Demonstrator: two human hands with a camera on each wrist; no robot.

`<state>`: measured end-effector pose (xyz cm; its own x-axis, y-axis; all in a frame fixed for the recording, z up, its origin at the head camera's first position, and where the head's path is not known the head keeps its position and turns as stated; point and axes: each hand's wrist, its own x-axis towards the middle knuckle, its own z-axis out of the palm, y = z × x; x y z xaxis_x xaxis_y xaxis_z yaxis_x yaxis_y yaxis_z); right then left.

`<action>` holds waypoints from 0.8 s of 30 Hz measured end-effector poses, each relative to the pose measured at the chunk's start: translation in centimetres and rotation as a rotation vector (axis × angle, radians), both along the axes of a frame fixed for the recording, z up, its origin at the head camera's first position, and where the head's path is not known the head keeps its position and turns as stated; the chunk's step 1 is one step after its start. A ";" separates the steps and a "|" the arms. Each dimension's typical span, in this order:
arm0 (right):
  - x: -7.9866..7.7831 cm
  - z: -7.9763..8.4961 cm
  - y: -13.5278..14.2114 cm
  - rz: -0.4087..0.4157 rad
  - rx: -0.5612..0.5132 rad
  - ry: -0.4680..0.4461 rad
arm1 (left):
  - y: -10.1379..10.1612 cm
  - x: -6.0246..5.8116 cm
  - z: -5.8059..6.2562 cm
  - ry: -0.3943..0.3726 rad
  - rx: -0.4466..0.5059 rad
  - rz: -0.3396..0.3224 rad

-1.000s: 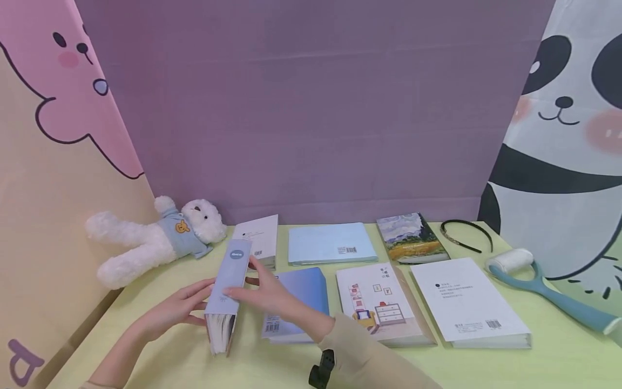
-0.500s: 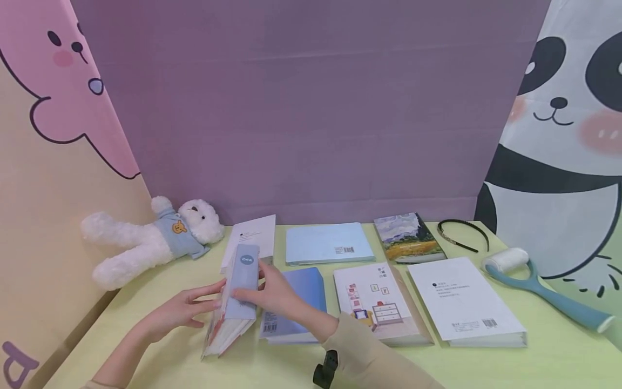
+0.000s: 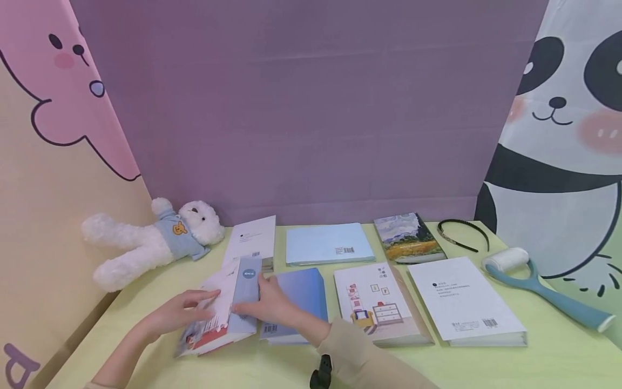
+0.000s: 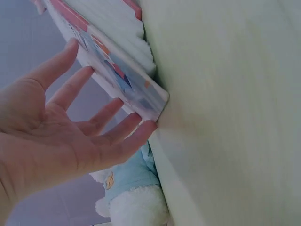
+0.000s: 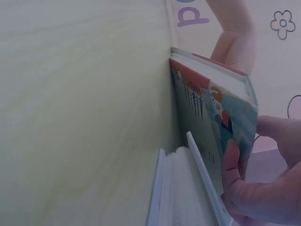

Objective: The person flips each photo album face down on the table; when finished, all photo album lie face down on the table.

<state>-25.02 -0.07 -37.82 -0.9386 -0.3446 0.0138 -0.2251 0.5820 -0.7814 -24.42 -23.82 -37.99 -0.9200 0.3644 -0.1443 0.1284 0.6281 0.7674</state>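
Observation:
A thick book (image 3: pixel 245 294) with a blue-grey spine and a pale illustrated cover leans to the left over the table in the head view. My right hand (image 3: pixel 272 302) pinches it at the spine, thumb on the near side. In the right wrist view the book (image 5: pixel 242 125) shows a teal and red cover between thumb and fingers. Against the opposite cover, my left hand (image 3: pixel 180 316) lies with fingers spread. The left wrist view shows those fingertips along the book (image 4: pixel 117 70), straight and not wrapped around it. Beside the right hand lies a blue gradient book (image 3: pixel 303 292).
More books lie on the table: a white one (image 3: pixel 252 235), a light blue one (image 3: pixel 320 240), a painting-covered one (image 3: pixel 408 243), one with a furniture drawing (image 3: pixel 369 286) and a white one (image 3: pixel 471 302). A plush bear (image 3: pixel 180 243), headband (image 3: pixel 452 241) and lint roller (image 3: pixel 549 294) lie at the sides.
The book has tipped from nearly upright over to the left, so its pale cover now faces up more. My left hand has lowered slightly with it, and my right hand keeps hold of the spine.

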 end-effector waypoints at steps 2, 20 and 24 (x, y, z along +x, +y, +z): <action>0.1 -0.2 -0.1 0.001 0.016 -0.013 | -0.1 0.0 -0.1 0.012 -0.019 0.003; 0.4 -0.7 -1.0 0.078 0.080 -0.029 | -1.2 0.0 -0.3 0.089 -0.060 0.041; 0.4 -0.7 -1.0 0.112 0.092 -0.059 | -1.2 -0.1 -0.4 0.094 -0.070 0.050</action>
